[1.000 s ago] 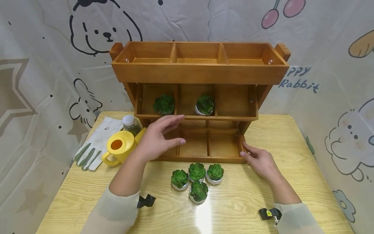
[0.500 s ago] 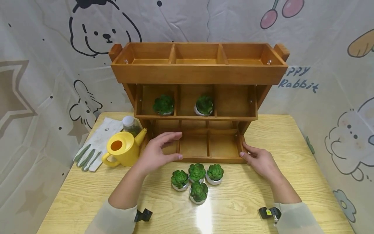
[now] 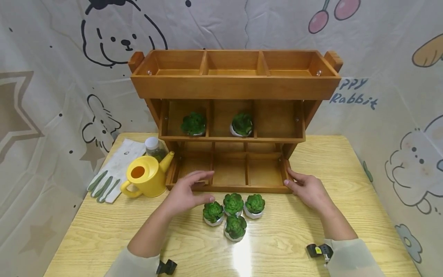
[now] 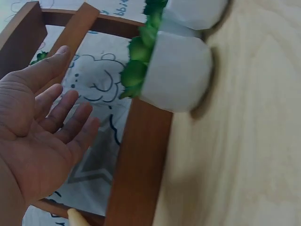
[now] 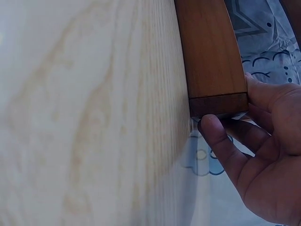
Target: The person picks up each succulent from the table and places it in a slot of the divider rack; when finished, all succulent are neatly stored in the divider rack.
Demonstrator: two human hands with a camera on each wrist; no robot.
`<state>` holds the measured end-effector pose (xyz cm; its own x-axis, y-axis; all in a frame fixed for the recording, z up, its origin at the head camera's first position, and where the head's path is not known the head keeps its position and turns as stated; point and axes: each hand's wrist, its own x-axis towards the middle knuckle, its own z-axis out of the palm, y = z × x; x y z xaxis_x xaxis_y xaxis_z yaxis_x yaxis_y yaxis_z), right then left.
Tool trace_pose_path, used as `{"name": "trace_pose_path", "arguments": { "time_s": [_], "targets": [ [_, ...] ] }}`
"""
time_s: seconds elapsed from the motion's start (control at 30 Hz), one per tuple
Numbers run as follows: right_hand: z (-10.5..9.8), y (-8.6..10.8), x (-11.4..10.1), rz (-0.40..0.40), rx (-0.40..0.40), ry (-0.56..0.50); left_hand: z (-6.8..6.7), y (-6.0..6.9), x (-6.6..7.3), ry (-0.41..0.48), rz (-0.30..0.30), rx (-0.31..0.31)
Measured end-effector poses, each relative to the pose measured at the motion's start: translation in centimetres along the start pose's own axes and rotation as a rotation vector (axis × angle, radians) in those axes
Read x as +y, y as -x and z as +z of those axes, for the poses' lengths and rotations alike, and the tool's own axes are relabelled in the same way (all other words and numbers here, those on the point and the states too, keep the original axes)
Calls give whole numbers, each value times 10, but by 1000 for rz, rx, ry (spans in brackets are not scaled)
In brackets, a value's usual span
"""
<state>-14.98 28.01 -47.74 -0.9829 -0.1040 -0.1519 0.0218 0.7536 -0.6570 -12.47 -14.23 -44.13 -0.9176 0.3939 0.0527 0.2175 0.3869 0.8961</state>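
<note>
My left hand point(image 3: 185, 194) hovers with spread fingers before the bottom tier's left part, its thumb tip by the leftmost potted succulent point(image 3: 213, 212). The left wrist view shows this palm point(image 4: 42, 127) holding nothing, apart from the white pots point(image 4: 178, 70). My right hand point(image 3: 308, 190) grips the right end of the bottom tier of the wooden plant shelf point(image 3: 238, 189). Seen from the right wrist, the thumb point(image 5: 221, 141) lies against the end of the board point(image 5: 216, 56). Several green succulents in white pots cluster in front of the shelf; two others point(image 3: 194, 124) point(image 3: 242, 125) sit in the middle tier.
Left of the shelf stand a yellow watering can point(image 3: 145, 175) and a white-capped jar point(image 3: 155, 148), beside white-and-green gloves point(image 3: 115, 169). A printed cloth point(image 3: 221, 23) hangs behind and at both sides of the wooden table point(image 3: 277, 238).
My left hand has come down and toward me, from before the shelf's middle tier to beside the leftmost succulent. The right hand has kept its place on the shelf end.
</note>
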Motion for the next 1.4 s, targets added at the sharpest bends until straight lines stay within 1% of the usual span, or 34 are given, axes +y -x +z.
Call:
{"name": "trace_pose_path", "arguments": {
  "time_s": [0.13, 0.3, 0.4, 0.53, 0.63, 0.7, 0.9, 1.17, 1.27, 1.4],
  "targets": [
    [0, 0, -1, -4, -1, -4, 3, 5, -8, 13, -5, -17],
    [0, 1, 0, -11, 5, -3, 8, 11, -18, 40, -59, -53],
    [0, 1, 1, -8, 2, -7, 11, 13, -23, 19, -78, -70],
    [0, 1, 2, -2, 0, -8, 16, 16, -29, 0, -79, -94],
    [0, 1, 2, -1, -2, -3, 19, 17, -32, 31, -83, -117],
    [0, 1, 2, 0, -2, -1, 20, 17, -33, 35, -81, -128],
    [0, 1, 1, 0, -1, -5, 22, 19, -36, -22, -81, -148],
    [0, 1, 0, 1, 2, -13, 24, 23, -41, 6, -70, -189],
    [1, 1, 0, 3, 1, -12, 25, 24, -43, -5, -68, -194],
    [1, 1, 1, 6, 1, -15, 27, 25, -46, -57, -67, -192]
  ]
}}
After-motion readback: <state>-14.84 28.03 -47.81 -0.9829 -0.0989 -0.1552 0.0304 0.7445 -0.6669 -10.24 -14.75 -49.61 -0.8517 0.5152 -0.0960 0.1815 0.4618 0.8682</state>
